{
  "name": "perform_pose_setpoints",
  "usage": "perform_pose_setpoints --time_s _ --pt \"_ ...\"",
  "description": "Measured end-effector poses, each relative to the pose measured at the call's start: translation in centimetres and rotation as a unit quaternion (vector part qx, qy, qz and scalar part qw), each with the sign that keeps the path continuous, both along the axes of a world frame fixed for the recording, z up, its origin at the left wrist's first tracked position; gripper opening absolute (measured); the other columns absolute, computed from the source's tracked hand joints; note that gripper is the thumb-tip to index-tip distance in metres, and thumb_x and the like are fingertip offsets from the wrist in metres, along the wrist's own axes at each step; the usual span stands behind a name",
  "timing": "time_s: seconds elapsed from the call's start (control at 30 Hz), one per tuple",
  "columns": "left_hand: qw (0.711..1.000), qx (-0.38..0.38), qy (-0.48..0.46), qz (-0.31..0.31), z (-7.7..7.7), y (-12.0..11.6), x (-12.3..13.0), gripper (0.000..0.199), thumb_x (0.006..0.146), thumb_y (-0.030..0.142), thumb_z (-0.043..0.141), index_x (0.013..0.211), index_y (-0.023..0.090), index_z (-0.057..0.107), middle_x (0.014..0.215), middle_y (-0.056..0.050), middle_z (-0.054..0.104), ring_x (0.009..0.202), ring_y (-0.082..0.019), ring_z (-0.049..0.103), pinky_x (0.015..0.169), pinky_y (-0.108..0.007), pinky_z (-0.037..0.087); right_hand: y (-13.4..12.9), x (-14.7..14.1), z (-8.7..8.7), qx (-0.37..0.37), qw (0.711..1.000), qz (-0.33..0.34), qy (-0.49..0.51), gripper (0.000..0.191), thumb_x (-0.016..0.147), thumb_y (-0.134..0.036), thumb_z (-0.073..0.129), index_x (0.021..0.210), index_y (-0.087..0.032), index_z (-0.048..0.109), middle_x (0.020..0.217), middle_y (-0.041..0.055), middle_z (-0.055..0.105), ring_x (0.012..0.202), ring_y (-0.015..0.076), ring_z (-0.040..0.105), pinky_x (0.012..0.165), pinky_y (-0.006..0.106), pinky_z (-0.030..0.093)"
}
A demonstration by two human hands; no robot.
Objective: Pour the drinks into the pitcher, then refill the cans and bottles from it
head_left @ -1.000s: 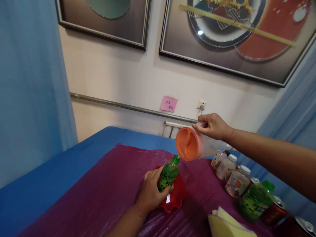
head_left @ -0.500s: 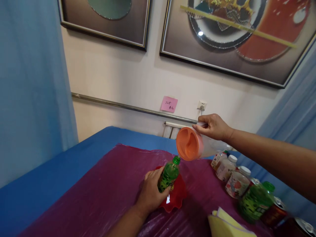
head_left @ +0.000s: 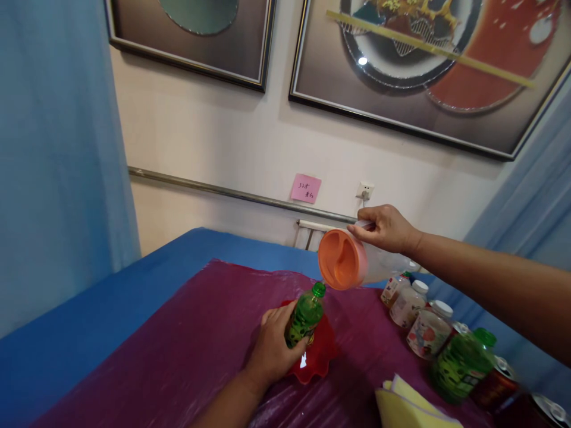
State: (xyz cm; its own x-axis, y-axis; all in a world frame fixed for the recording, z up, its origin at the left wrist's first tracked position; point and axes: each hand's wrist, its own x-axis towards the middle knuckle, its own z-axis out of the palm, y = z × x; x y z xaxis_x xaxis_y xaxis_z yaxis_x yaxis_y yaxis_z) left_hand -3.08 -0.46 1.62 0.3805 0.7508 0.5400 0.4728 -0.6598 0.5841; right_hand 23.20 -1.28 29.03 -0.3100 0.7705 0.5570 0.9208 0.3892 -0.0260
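My left hand (head_left: 277,346) is wrapped around a green plastic bottle (head_left: 307,316), which stands over a red scalloped dish (head_left: 323,351). No cap shows on the bottle's mouth. Above and to the right, my right hand (head_left: 387,229) grips the handle of a clear pitcher with an orange lid (head_left: 342,260). The pitcher is tipped nearly on its side, its lid edge right beside the bottle's mouth. Whether liquid is running between them is too small to tell.
Along the right side stand several bottles and cans, among them a white-capped bottle (head_left: 429,333), a larger green bottle (head_left: 464,365) and a dark red can (head_left: 496,383). A folded yellow cloth (head_left: 413,407) lies in front. Purple plastic sheeting (head_left: 187,345) covers the blue table (head_left: 156,261).
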Motion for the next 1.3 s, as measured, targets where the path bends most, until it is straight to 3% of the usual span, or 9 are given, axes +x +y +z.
perform_pose_setpoints --time_s 1.3 --pt "1.0 -0.001 -0.014 -0.009 0.13 0.01 0.0 0.066 0.074 0.031 0.076 0.138 0.027 0.057 0.129 -0.007 0.072 0.116 -0.031 0.066 0.105 -0.05 0.046 -0.35 0.05 0.08 0.012 1.0 0.003 -0.01 0.046 0.083 -0.053 0.055 0.057 -0.024 0.031 0.053 -0.0051 0.032 0.051 0.0101 0.029 0.054 0.029 0.021"
